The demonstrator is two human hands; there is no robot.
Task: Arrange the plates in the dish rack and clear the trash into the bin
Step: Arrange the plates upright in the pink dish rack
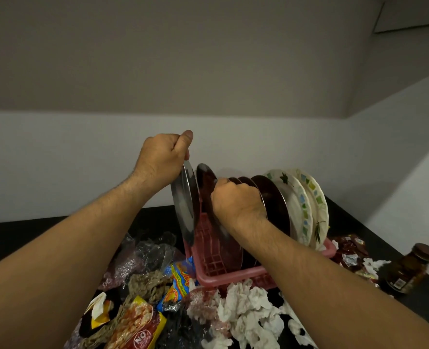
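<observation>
The left hand (162, 157) pinches the top rim of a steel plate (184, 205) held upright at the pink dish rack's (233, 275) left end. The right hand (236, 197) grips the neighbouring steel plate (206, 182) standing inside.

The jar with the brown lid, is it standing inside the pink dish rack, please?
No, the jar stands on the dark counter, right of the pink dish rack.

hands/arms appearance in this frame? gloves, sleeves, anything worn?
Both bare. The left hand and right hand have no gloves, and no rings show on the parts in view. Both forearms are uncovered as far as the frame edge, with visible hair; no sleeve cuff, watch or wristband in sight.
</observation>
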